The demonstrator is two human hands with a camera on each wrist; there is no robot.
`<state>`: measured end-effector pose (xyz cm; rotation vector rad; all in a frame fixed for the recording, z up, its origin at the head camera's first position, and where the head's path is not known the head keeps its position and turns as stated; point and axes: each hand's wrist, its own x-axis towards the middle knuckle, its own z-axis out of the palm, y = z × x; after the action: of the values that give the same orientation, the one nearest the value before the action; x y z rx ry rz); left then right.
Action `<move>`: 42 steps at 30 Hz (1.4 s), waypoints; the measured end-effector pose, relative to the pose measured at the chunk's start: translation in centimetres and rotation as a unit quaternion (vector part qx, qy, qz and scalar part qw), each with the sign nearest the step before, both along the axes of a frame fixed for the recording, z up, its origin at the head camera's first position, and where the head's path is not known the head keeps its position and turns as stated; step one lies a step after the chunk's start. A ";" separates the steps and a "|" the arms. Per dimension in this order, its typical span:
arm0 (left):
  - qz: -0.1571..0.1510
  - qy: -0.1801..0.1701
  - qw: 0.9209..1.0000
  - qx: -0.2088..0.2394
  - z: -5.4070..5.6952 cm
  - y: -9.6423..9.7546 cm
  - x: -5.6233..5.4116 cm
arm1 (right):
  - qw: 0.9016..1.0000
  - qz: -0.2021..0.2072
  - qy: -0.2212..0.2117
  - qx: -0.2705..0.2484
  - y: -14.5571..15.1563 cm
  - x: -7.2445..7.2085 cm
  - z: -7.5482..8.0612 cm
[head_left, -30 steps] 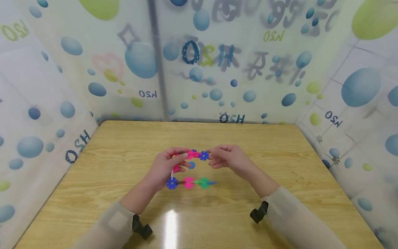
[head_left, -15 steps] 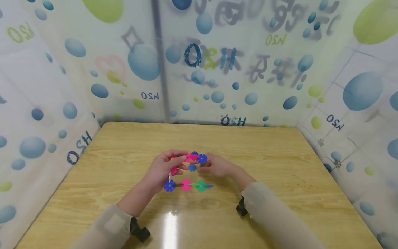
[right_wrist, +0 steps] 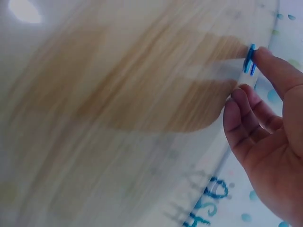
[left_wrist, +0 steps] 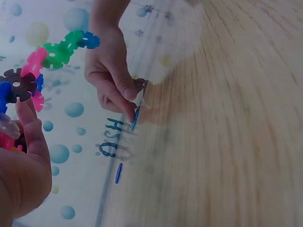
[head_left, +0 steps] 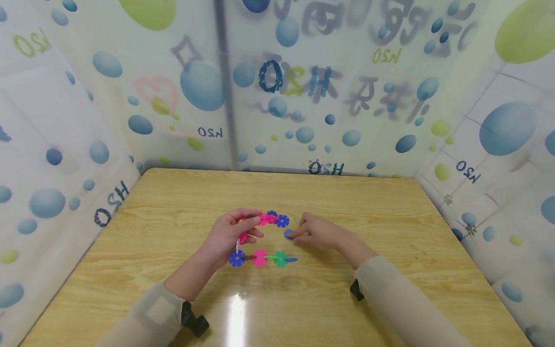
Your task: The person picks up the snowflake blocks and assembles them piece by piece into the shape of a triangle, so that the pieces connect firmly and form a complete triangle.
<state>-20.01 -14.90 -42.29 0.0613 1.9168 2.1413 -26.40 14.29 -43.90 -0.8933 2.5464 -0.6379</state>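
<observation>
My left hand holds a bent chain of notched plastic snowflake discs between thumb and fingers. Its upper stretch has pink discs and a dark blue disc. The lower stretch runs through dark blue, brown, pink and green discs to a blue disc at the tip. To the right, my right hand touches a loose light blue disc on the table. In the right wrist view, one fingertip presses this blue disc, with the other fingers bent beside it.
A loose dark blue disc lies on the wooden table. Curtains printed with bubbles enclose the table at the back and sides. Glare shines on the table's near part.
My right hand reached left to the light blue disc beside the chain, then slid it right, away from the left hand. The left hand with the chain has stayed nearly still.
</observation>
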 end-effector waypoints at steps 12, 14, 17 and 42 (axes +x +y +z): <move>0.006 -0.007 1.000 -0.001 -0.2 0.0 0.3 | 1.000 0.002 0.023 -0.010 0.9 0.1 -0.5; 0.006 -0.007 1.000 0.000 -0.3 0.1 0.3 | 1.000 -0.001 0.028 -0.007 0.5 0.2 -0.8; 0.006 -0.006 1.000 0.003 -0.4 0.2 0.3 | 1.000 -0.018 0.025 0.004 0.3 0.3 -0.9; -0.004 -0.006 1.000 0.002 0.3 1.3 0.0 | 0.915 -0.185 -0.003 -0.359 1.6 5.9 2.5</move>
<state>-20.01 -13.60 -41.95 0.0563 1.9014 2.1349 -20.52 15.86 -41.44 -0.5849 2.4983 -1.7624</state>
